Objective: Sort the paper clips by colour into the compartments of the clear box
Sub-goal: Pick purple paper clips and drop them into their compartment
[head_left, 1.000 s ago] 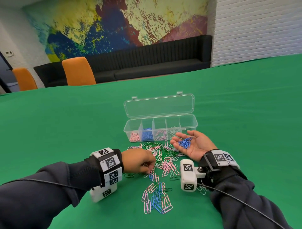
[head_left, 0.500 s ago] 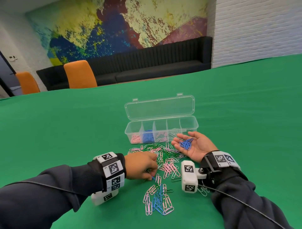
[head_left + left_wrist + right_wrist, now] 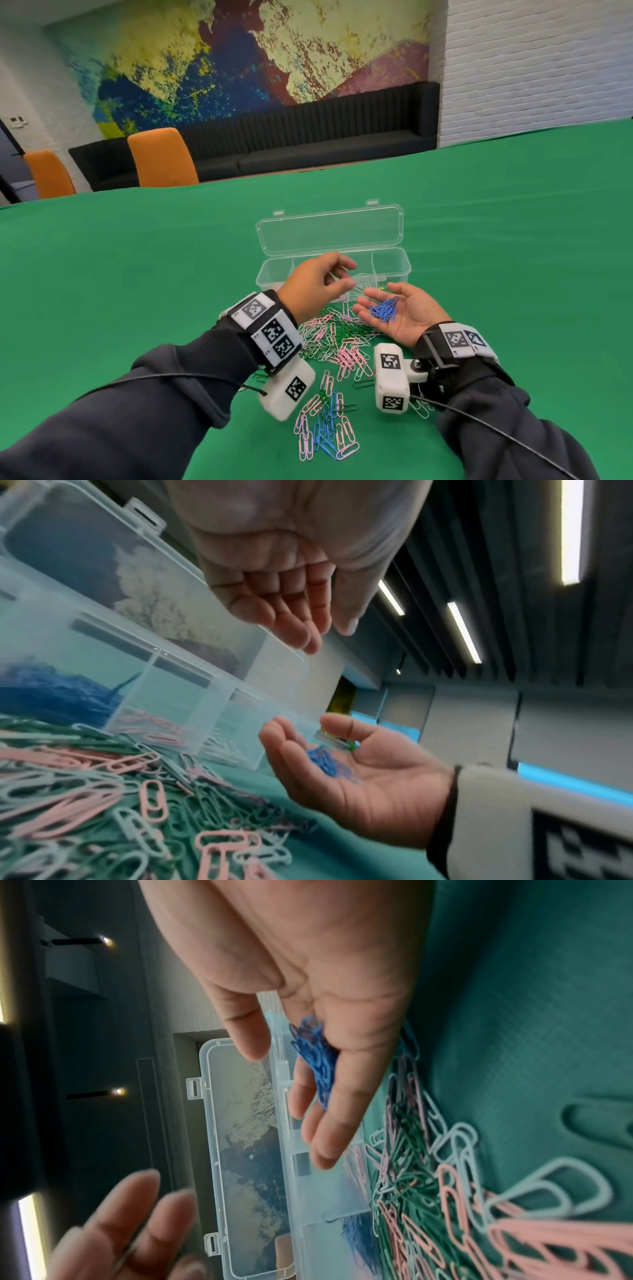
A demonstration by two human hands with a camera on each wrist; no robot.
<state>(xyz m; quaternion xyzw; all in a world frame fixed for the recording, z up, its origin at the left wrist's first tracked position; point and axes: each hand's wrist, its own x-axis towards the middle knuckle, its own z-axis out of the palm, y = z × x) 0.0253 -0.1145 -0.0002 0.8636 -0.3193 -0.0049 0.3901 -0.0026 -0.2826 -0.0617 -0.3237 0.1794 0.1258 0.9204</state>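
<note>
The clear box (image 3: 394,263) stands open on the green table, its lid tilted back. Blue clips (image 3: 51,693) fill one compartment, and pink clips (image 3: 154,729) lie in the one beside it. My right hand (image 3: 376,298) lies palm up in front of the box, fingers relaxed, with a small heap of blue clips (image 3: 385,310) on the palm. My left hand (image 3: 346,274) hovers just above and left of that palm. Its fingers are loosely curled and no clip shows between them. A mixed pile of pink, green and white clips (image 3: 339,342) lies below both hands.
A smaller cluster of pink and blue clips (image 3: 325,431) lies nearer to me, between my forearms. A few stray clips (image 3: 419,409) sit under my right wrist. Orange chairs (image 3: 161,157) and a black sofa stand beyond the table's far edge.
My left hand has risen from the near clips, where it pinched at one, and moved forward and right to above the right palm. The right hand has barely moved.
</note>
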